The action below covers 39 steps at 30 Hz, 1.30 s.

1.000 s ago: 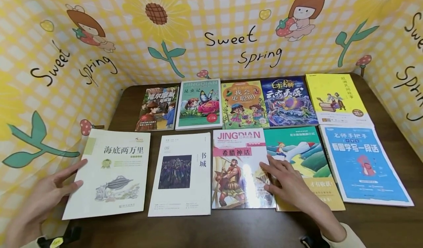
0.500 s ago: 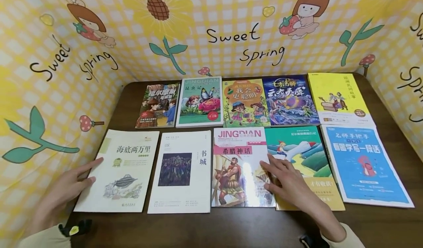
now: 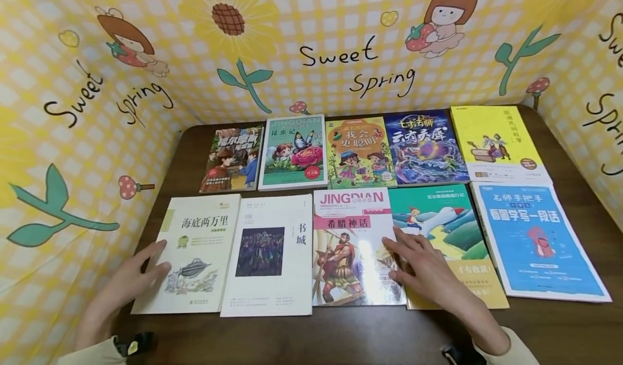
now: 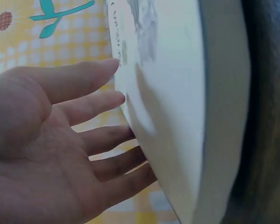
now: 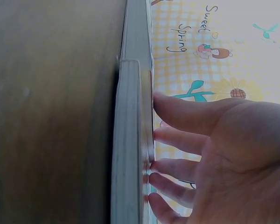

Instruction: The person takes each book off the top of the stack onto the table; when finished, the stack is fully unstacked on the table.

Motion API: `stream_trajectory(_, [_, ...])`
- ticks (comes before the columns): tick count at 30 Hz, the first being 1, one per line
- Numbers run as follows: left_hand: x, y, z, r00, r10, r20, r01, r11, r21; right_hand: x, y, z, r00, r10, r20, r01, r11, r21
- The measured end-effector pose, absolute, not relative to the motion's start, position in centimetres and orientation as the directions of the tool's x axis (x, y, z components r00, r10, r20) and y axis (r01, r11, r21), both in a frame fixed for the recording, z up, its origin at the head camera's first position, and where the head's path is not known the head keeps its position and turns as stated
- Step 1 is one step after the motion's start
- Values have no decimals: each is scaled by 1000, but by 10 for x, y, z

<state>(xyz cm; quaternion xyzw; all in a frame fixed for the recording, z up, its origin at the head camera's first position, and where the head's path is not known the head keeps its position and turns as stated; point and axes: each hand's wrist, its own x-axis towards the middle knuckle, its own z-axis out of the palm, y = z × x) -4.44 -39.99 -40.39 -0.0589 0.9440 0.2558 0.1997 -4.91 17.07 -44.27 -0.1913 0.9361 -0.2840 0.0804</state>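
Note:
My left hand [image 3: 128,281] lies along the left edge of a cream book [image 3: 194,249] with a grey vessel drawn on its cover. In the left wrist view its fingers are spread and fairly straight, the tips at the book's edge. That book's right side meets a white book [image 3: 265,294] with a dark picture. My right hand [image 3: 428,267] rests its fingertips on the right part of a pink-and-white book [image 3: 340,267] showing a warrior in a red cape. The right palm and wrist cover part of a green book [image 3: 452,235] beside it.
A blue book [image 3: 540,246] ends the front row at right. Behind lies a back row: a brown book [image 3: 231,159], a teal one [image 3: 292,154], an orange one [image 3: 362,148], a purple one [image 3: 428,146] and a yellow one [image 3: 496,143]. Checked yellow cloth [image 3: 340,8] surrounds the table [image 3: 340,338].
My left hand has moved right, sliding the cream book against the white book and closing the gap; the white book has shifted slightly right. The right hand has stayed in place.

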Motion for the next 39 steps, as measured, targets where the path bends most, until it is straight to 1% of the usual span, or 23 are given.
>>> stream_trajectory(6, [-48,-390,-396,-939,2,-343,-147,901,408,-49,172,-444,-917,-396,-46,-303,768,-564])
stream_trajectory(13, [-32,-375,-388,-963,41,-265,-78,902,424,-52,166,-440,-909,-415,-47,-314,752,-580])
stream_trajectory(16, [-26,-366,-389,-971,44,-233,-61,904,423,-50,170,-437,-900,-432,-53,-316,731,-605])
stream_trajectory(18, [-25,-362,-389,-972,48,-231,-58,901,431,-47,176,-433,-902,-427,-64,-296,719,-630])
stream_trajectory(21, [-25,-356,-389,-977,60,-204,-36,900,434,-41,193,-425,-921,-384,-68,-253,721,-645])
stream_trajectory(25, [-26,-351,-389,-980,74,-185,-17,893,450,-35,219,-415,-954,-293,-62,-193,760,-621])
stream_trajectory(29, [-23,-348,-390,-981,65,-183,-22,898,440,-36,239,-412,-966,-258,-27,-184,757,-627])
stream_trajectory(31, [-22,-348,-391,-985,60,-163,-17,902,432,-37,246,-411,-970,-242,-32,-168,757,-632])
stream_trajectory(32, [-21,-348,-391,-987,60,-150,-11,902,431,-39,249,-410,-971,-236,-36,-161,758,-632])
stream_trajectory(35, [-20,-348,-392,-990,61,-127,1,902,431,-42,257,-407,-973,-205,-102,-99,777,-622])
stream_trajectory(37, [-20,-348,-392,-988,60,-144,-10,897,442,-43,261,-405,-974,-193,-115,-84,786,-613])
stream_trajectory(39, [-20,-348,-391,-981,56,-188,-34,895,445,-43,265,-405,-975,-180,-130,-66,793,-606])
